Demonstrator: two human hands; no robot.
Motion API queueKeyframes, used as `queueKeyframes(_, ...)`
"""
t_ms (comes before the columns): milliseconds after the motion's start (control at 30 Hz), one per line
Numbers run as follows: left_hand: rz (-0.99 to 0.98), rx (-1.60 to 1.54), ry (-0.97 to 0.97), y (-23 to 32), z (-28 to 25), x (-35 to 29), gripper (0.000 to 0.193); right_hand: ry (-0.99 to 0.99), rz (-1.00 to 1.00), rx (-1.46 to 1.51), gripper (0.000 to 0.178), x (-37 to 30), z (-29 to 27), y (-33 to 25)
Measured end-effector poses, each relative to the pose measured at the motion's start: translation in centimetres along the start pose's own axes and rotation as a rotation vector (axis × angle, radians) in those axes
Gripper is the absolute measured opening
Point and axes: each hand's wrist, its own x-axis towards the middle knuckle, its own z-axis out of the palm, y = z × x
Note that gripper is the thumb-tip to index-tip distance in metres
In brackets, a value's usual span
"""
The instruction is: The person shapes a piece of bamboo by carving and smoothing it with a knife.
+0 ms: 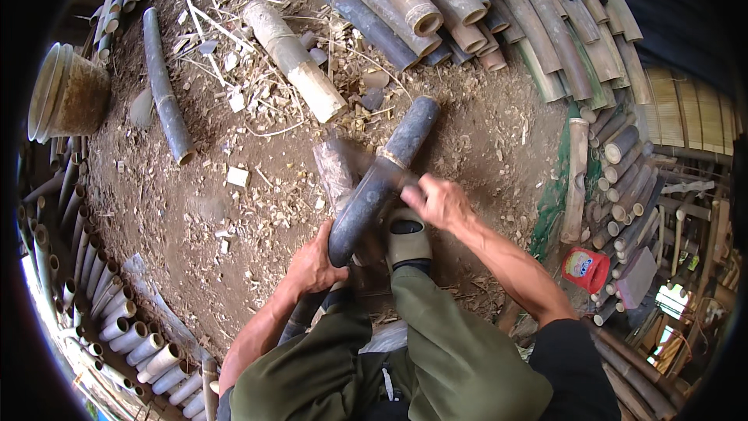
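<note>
A dark bamboo pole [382, 179] slants in front of my knees, its far end up and to the right. My left hand [313, 263] is closed around its near end. My right hand [442, 201] is closed on the handle of a blade-like tool [360, 160], smeared by motion, which stretches leftward across the pole near its node ring. Under the pole, touching or nearly so, lies a rough, pale-brown log [331, 171]. My right shoe [409, 240] stands just right of the pole's near half.
Wood chips and a pale, partly stripped bamboo piece [296, 62] lie ahead; a shorter dark pole [165, 90] is farther left. A dirty bucket [74, 93] stands at far left. Bamboo stacks [405, 0] fill the back. A red container [586, 268] sits right, by piled tubes.
</note>
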Motion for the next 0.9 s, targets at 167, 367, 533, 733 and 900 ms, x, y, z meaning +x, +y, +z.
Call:
queueKeyframes(167, 0.024, -0.079, -0.054, 0.5, 0.0, 0.5, 0.101, 0.104, 0.336, 0.052, 0.066, 0.7, 0.0, 2.1)
queueKeyframes(367, 0.117, -0.209, -0.129, -1.7, 0.1, 1.3, 0.105, 0.158, 0.144, -0.003, 0.067, -0.2, 0.8, 1.8)
queueKeyframes(533, -0.017, 0.178, 0.219, 0.0, 3.1, -1.1, 0.106, 0.068, -0.171, 0.003, 0.066, -0.8, 0.6, -0.3)
queueKeyframes(733, -0.105, 0.013, -0.01, 1.0, 0.2, 0.0, 0.092, 0.112, 0.168, 0.019, 0.067, 0.6, 0.1, 0.4)
queueKeyframes(900, -0.084, -0.171, -0.104, 1.1, -0.4, 0.8, 0.095, 0.1, 0.37, 0.015, 0.068, 1.2, 0.0, 2.1)
